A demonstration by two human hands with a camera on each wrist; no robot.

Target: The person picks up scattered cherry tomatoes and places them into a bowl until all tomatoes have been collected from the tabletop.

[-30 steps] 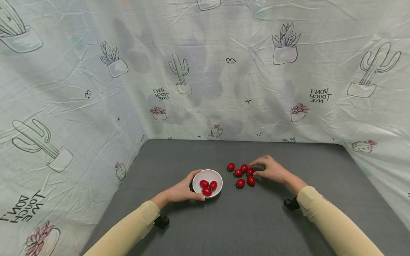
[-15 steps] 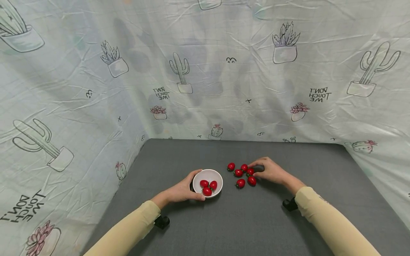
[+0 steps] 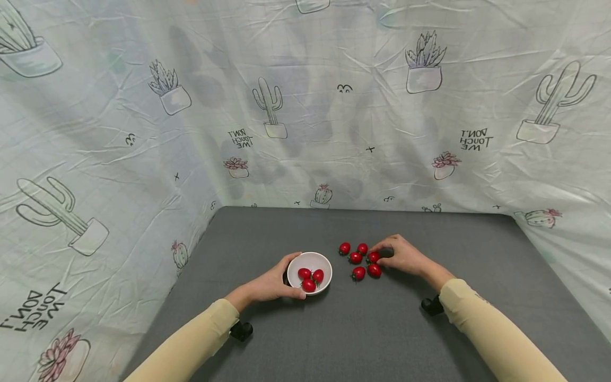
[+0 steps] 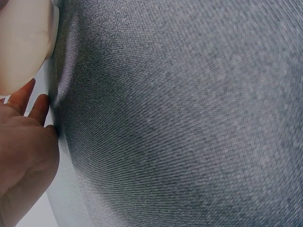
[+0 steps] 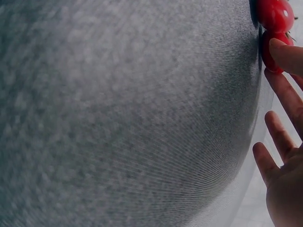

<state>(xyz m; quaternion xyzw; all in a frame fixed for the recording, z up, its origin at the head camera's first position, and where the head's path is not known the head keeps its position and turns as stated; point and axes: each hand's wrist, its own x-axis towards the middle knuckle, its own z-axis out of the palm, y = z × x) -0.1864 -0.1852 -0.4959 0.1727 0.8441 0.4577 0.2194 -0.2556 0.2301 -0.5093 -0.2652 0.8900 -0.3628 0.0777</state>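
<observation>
My left hand (image 3: 269,284) grips a white bowl (image 3: 316,259) by its left side, thumb at the near rim. Inside lie 3 red cherry tomatoes (image 3: 308,286). The left wrist view shows the bowl's pale outer wall (image 4: 23,42) above the fingers. On the table to the right, my right hand (image 3: 406,255) pinches a cherry tomato (image 3: 372,257) between thumb and fingertips. In the right wrist view that pinched tomato (image 5: 267,53) is partly covered by the thumb, and another cherry tomato (image 5: 274,16) touches it.
Several other cherry tomatoes lie loosely grouped left of my right hand, among them one at the back left (image 3: 344,248) and one at the front (image 3: 358,273). The grey table (image 3: 305,339) ends at a white curtain (image 3: 305,106) printed with cacti.
My right fingers have closed in on the tomato beside them. A tomato behind it has shifted slightly away to the left. The left hand and bowl stay in place.
</observation>
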